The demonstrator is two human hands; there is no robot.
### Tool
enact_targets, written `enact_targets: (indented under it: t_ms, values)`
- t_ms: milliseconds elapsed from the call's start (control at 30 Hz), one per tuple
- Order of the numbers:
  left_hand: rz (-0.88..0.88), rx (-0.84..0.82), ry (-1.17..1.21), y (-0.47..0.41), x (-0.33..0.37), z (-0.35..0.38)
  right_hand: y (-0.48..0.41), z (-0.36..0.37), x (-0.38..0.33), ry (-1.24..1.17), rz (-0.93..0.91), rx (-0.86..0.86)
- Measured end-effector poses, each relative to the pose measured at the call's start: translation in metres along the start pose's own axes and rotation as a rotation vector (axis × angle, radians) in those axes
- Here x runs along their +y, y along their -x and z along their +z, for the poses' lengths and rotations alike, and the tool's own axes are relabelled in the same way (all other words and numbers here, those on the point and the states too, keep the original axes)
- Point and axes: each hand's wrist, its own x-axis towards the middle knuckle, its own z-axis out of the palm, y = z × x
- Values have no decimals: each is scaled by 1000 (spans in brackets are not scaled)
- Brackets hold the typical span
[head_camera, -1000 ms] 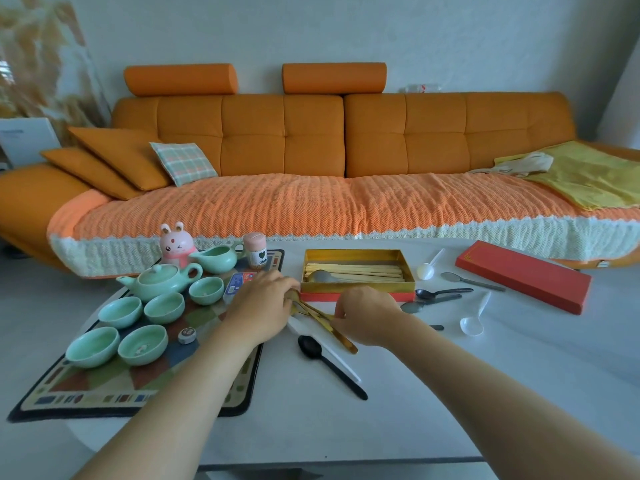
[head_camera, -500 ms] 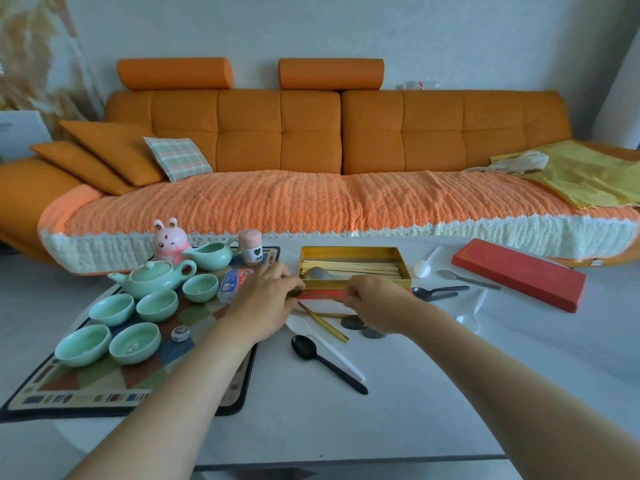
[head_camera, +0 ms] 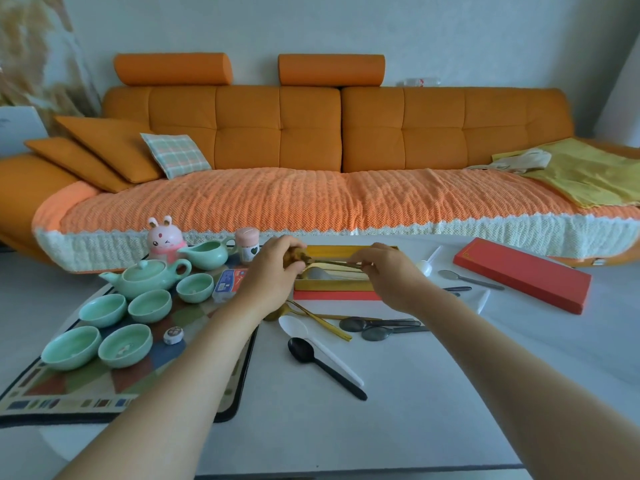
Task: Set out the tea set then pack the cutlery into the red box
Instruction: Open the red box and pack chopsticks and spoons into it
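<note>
Together, left hand (head_camera: 273, 276) and right hand (head_camera: 389, 276) grip gold cutlery (head_camera: 329, 262), fingers curled round either end; the open red box (head_camera: 332, 295) lies just below the fingers.

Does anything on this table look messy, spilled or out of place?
Nothing spilled or broken. In front of the red box, a black spoon, a white spoon and two grey spoons lie scattered on the table. The left hand and right hand hold gold cutlery over the box.

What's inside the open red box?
A silvery spoon and long gold pieces lie in the red box. The left hand and right hand hold gold cutlery over it, covering its ends, so anything there is hidden.
</note>
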Motion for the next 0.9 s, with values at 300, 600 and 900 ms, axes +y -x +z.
enact_targets:
  t_ms: [300, 600, 900]
  values:
    - [82, -12, -256, -21, -10, 34, -29, 8, 24, 16, 252, -15]
    - [156, -292, -527, -26, -20, 46, -47, 19, 34, 70, 259, -150]
    - [117, -348, -508, -22, -13, 44, -32, 23, 28, 151, 47, -117]
